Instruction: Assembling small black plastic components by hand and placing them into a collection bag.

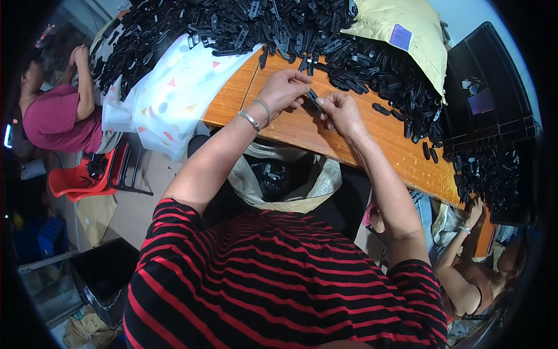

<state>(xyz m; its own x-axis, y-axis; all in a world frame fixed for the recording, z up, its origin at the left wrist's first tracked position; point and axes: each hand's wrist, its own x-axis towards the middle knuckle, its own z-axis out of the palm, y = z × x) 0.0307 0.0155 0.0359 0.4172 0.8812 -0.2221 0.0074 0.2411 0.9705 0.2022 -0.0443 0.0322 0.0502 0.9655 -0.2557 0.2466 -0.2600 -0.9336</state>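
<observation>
Over the wooden table (285,131) my two hands meet around a small, slim black plastic piece (314,100), which looks like a clip. Its lower end is pinched between thumb and fingers of my right hand (342,113). The fingers of my left hand (283,91) are bent together at the upper end, partly hiding it. A bracelet and a thin band circle my left wrist. Just beyond my hands begins a large heap of similar black plastic pieces (273,29), with a few loose ones (381,109) lying right of my right hand.
White patterned plastic sheeting (174,87) hangs over the table's left side. A yellowish sack (401,29) lies on the heap at the far right, beside a black crate (488,81). An open sack (279,205) sits at my lap. Co-workers (64,113) sit left and right.
</observation>
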